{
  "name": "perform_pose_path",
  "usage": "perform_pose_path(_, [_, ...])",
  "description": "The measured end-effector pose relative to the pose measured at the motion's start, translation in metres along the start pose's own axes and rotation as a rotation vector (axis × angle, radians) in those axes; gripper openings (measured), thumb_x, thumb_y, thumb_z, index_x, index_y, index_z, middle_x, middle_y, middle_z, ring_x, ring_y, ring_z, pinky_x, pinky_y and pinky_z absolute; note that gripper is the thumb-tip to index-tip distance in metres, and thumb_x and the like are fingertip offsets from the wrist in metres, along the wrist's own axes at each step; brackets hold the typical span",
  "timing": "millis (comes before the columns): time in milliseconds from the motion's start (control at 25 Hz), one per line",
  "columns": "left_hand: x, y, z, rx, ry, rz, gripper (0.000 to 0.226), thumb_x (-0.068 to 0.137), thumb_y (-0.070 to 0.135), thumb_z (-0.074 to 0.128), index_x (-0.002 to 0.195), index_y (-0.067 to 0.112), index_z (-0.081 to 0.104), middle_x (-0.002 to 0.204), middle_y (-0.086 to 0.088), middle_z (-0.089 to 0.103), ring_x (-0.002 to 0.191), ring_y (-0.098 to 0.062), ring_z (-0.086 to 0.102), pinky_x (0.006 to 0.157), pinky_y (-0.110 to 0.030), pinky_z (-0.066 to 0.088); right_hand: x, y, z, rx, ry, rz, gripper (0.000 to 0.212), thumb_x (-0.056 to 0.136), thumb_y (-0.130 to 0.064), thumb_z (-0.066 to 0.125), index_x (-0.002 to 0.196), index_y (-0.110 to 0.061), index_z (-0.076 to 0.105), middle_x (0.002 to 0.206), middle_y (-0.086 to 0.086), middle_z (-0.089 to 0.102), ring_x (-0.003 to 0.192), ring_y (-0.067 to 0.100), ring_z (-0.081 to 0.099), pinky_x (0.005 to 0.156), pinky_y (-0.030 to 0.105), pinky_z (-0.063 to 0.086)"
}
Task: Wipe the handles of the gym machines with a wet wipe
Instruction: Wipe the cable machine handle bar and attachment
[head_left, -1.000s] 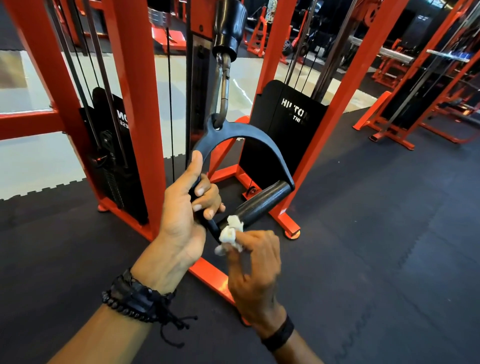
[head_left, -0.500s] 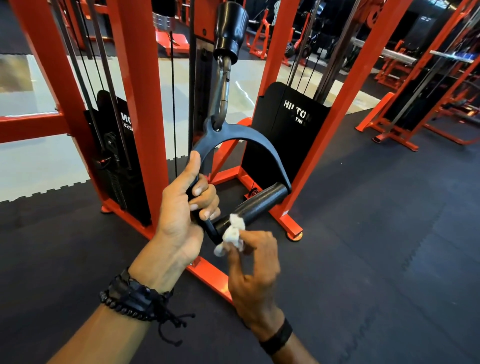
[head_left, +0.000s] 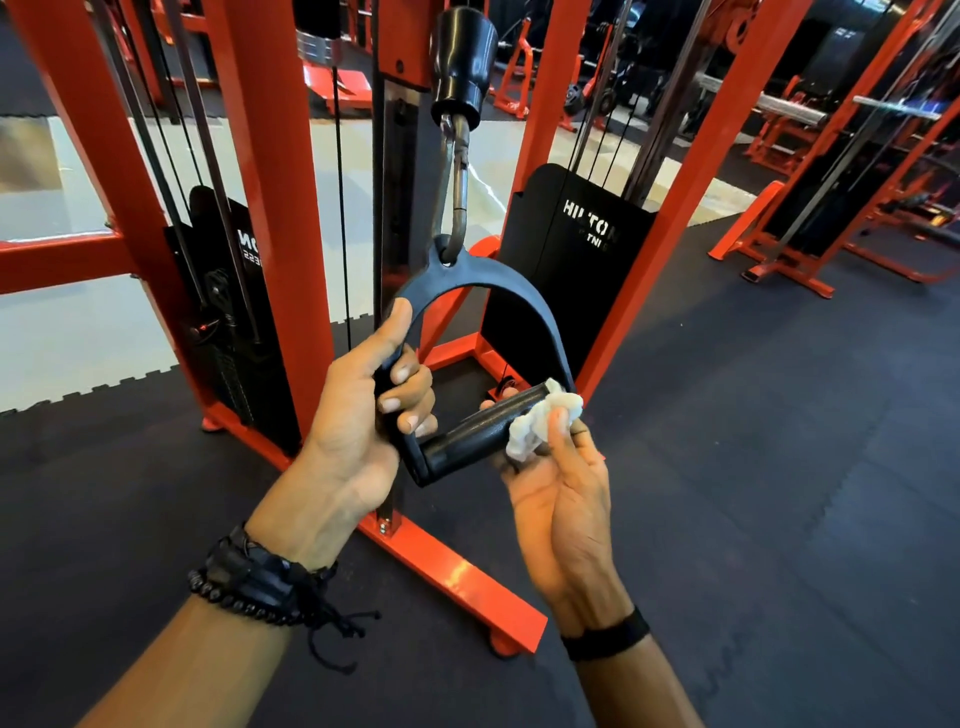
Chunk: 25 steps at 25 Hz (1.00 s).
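Left hand (head_left: 358, 415) is clenched on the left side arm of the black stirrup handle (head_left: 483, 280), thumb laid up along the arm, fingers curled round the inner edge. That steadies it in front of the machine.

Right hand (head_left: 563, 486) is palm-up, pinching a crumpled white wet wipe (head_left: 540, 421) between thumb and fingers. The wipe is pressed onto the grip bar (head_left: 467, 434), at its far right end where the bar meets the right arm of the stirrup. One fingertip shows behind the bar, so the hand partly wraps that end. The near left part of the bar is bare and looks glossy.

The stirrup hangs from a metal carabiner (head_left: 457, 192) clipped through its top eye; the carabiner runs up into a black rubber stopper (head_left: 462, 62) at the cable end. The grip bar sits tilted, near left end lower than far right end.

Behind: orange cable machine frame (head_left: 265, 208), black weight-stack shroud (head_left: 566, 260) with partial white lettering, just right of the handle. Floor is black rubber matting (head_left: 727, 467), pale floor panel far left.

Left wrist has black bead and leather bracelets (head_left: 254, 582); right wrist has a plain black band (head_left: 605, 636).
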<state>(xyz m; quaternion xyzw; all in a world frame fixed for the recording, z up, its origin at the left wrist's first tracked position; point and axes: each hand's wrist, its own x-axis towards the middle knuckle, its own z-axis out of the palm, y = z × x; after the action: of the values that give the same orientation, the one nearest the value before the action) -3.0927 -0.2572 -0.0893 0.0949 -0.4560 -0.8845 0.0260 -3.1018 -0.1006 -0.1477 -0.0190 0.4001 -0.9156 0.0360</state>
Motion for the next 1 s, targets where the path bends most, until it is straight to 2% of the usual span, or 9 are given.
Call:
perform_pose_path(160, [0.007,0.015,0.003,0.142,0.015,-0.020,0.039,0.090,0.045,0.061,0.067,0.015,0.055,0.049,0.003,0.032,0.045,-0.015,0.032,0.049,-0.028,0.031,-0.002,0.003,0.003,-0.013,0.040,-0.018,0.021,0.096,-0.021,0.055,0.114,-0.010,0.058,0.080,0.005,0.052,0.073,0.015,0.054,0.083,0.040,0.040])
perform_pose_path(280, [0.020,0.028,0.011,0.289,0.048,0.063,0.035,0.089,0.047,0.064,0.085,0.012,0.067,0.055,0.001,0.048,0.041,-0.012,0.040,0.041,-0.023,0.034,-0.004,0.005,0.003,-0.010,0.065,-0.017,0.026,0.097,-0.020,0.054,0.120,-0.009,0.055,0.082,0.005,0.053,0.072,0.015,0.055,0.084,0.044,0.040])
perform_pose_path(360, [0.026,0.029,0.017,0.370,0.050,0.138,0.033,0.093,0.045,0.063,0.086,0.013,0.067,0.054,0.002,0.045,0.038,-0.009,0.033,0.037,-0.020,0.028,-0.005,0.005,0.003,-0.027,0.079,-0.019,0.028,0.096,-0.020,0.054,0.121,-0.007,0.054,0.082,0.004,0.055,0.073,0.016,0.056,0.084,0.046,0.043])
perform_pose_path(440, [0.029,0.024,0.021,0.431,0.038,0.172,0.040,0.096,0.046,0.058,0.090,0.008,0.070,0.050,0.005,0.034,0.037,-0.007,0.024,0.035,-0.019,0.023,-0.007,0.004,0.002,-0.055,0.095,-0.031,0.028,0.098,-0.019,0.053,0.121,-0.004,0.053,0.081,0.003,0.056,0.073,0.015,0.056,0.084,0.044,0.044])
perform_pose_path(560, [0.029,0.013,0.020,0.433,0.055,0.188,0.048,0.098,0.049,0.053,0.088,0.005,0.068,0.047,0.007,0.025,0.036,-0.008,0.019,0.035,-0.020,0.022,-0.008,-0.003,0.003,-0.134,0.140,-0.042,0.031,0.098,-0.022,0.055,0.124,-0.004,0.057,0.082,0.001,0.060,0.078,0.016,0.057,0.082,0.036,0.046])
perform_pose_path(680, [0.027,0.010,0.016,0.424,0.075,0.212,0.044,0.098,0.050,0.052,0.081,0.010,0.062,0.047,0.007,0.025,0.038,-0.010,0.019,0.036,-0.020,0.022,-0.005,-0.014,0.007,-0.160,0.192,0.051,0.033,0.094,-0.026,0.061,0.122,-0.011,0.063,0.105,0.009,0.071,0.095,0.023,0.068,0.090,0.038,0.052])
perform_pose_path(760, [0.026,0.009,0.013,0.423,0.077,0.233,0.044,0.098,0.051,0.053,0.080,0.011,0.060,0.048,0.007,0.025,0.040,-0.011,0.019,0.037,-0.021,0.022,-0.006,-0.020,0.009,-0.178,0.211,0.093,0.030,0.094,-0.024,0.062,0.121,-0.011,0.065,0.119,0.011,0.070,0.105,0.028,0.069,0.089,0.038,0.054])
perform_pose_path(840, [0.024,0.009,0.010,0.408,0.083,0.241,0.044,0.098,0.051,0.053,0.080,0.012,0.059,0.048,0.007,0.025,0.040,-0.012,0.019,0.037,-0.022,0.022,-0.010,-0.022,0.010,-0.205,0.223,0.091,0.026,0.095,-0.022,0.061,0.118,-0.011,0.067,0.118,0.009,0.071,0.100,0.027,0.070,0.086,0.037,0.055])
perform_pose_path(1000, [0.021,0.010,0.006,0.390,0.090,0.250,0.043,0.098,0.051,0.053,0.078,0.012,0.057,0.046,0.008,0.026,0.038,-0.011,0.019,0.036,-0.021,0.022,-0.017,-0.020,0.011,-0.241,0.241,0.089,0.020,0.093,-0.020,0.063,0.110,-0.010,0.068,0.101,0.003,0.076,0.094,0.026,0.071,0.087,0.040,0.055])
